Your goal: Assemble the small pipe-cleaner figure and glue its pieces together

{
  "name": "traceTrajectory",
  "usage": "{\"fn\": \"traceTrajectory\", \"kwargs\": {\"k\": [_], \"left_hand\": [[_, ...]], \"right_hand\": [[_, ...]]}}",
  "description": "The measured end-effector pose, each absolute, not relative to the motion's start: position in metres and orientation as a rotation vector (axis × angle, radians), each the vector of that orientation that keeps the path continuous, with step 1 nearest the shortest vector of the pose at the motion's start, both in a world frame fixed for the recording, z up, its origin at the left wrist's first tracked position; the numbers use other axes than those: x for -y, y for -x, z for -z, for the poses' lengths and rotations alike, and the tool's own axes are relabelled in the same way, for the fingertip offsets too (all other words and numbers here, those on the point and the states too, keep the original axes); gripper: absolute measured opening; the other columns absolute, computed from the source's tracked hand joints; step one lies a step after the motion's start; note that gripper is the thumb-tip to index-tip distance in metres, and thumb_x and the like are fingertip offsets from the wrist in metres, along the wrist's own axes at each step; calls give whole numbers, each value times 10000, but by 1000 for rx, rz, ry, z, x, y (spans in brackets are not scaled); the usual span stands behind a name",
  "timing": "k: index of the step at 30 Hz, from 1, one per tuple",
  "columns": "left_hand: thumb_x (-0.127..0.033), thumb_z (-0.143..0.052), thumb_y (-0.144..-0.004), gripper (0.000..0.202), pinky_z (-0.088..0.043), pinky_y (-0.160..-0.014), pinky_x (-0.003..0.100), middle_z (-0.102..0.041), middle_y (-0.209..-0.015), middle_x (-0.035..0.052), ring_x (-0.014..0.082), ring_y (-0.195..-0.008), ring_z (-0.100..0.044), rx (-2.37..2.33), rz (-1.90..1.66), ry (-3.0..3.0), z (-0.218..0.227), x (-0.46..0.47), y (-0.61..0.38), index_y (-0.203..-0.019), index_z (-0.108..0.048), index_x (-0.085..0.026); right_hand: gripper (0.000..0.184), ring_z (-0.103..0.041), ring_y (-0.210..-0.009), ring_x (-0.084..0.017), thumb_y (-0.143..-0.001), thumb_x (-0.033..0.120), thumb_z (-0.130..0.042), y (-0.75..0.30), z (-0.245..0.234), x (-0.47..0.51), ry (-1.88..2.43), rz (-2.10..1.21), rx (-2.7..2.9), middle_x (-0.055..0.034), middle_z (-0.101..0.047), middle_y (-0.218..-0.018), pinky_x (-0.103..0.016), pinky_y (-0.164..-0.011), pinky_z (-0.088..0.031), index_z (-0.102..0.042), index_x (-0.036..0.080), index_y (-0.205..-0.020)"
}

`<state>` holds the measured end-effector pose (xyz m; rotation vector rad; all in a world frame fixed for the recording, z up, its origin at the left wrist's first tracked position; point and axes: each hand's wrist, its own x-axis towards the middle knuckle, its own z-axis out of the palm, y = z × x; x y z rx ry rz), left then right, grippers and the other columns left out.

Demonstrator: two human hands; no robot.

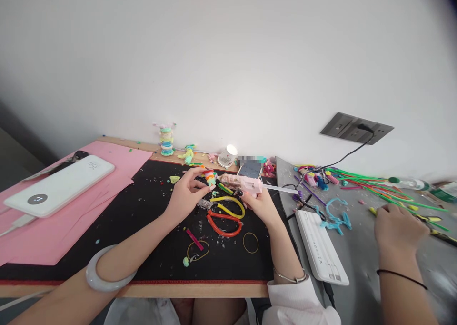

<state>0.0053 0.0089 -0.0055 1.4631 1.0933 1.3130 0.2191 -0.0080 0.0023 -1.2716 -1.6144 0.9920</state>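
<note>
My left hand [186,194] pinches a small colourful fuzzy pipe-cleaner piece [210,177] in orange, white and green between thumb and fingers. In my right hand [262,205] is a pink hot glue gun [246,184], its nozzle pointing left, close to the piece. A long translucent glue stick [280,188] sticks out of its back end. Below both hands, pliers with one yellow handle [232,206] and one red handle [224,227] lie on the black mat [153,248]. Whether the nozzle touches the piece I cannot tell.
A co-worker's hand [400,227] rests at the right near pipe cleaners [378,184]. A white power bank [321,248] stands right of my arm; another power bank [60,184] lies on pink paper [43,244]. A lit cup [227,156] and a striped figure [166,141] stand by the wall.
</note>
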Motion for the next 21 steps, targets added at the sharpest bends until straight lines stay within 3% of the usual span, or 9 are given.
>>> {"fn": "traceTrajectory", "kwargs": {"k": [5,10,16,21], "left_hand": [[-270,-632,-694,395,-529,-628,288,-564,-1035,25,126,-723,-600,-1121,-1312,-1486,7,-10,-5,-1064,-503,-225],[-260,-627,-695,386,-529,-629,295,-591,-882,4,135,-710,-600,-1148,-1296,-1495,6,-8,-5,-1060,-508,-219],[-266,-633,-692,402,-521,-629,298,-595,-756,-15,146,-695,-603,-1158,-1286,-1501,5,-8,-4,-1071,-509,-212],[-287,-639,-680,403,-513,-599,281,-597,-849,2,138,-688,-599,-1157,-1312,-1494,5,-9,-5,-1058,-519,-212]], "right_hand": [[375,-566,-697,-177,-733,322,-614,-217,-3,10,1257,-1072,1626,-55,-644,-819,-265,-595,-445,-608,153,-1067],[361,-594,-868,-226,-741,303,-611,-215,-4,11,1257,-1062,1657,-69,-661,-938,-313,-711,-478,-611,167,-1075],[357,-595,-888,-223,-761,311,-592,-216,-1,9,1251,-1038,1658,-73,-656,-986,-322,-747,-473,-608,162,-1085],[333,-570,-803,-176,-756,284,-591,-219,1,7,1222,-1016,1639,-56,-644,-933,-283,-718,-450,-608,149,-1060]]}}
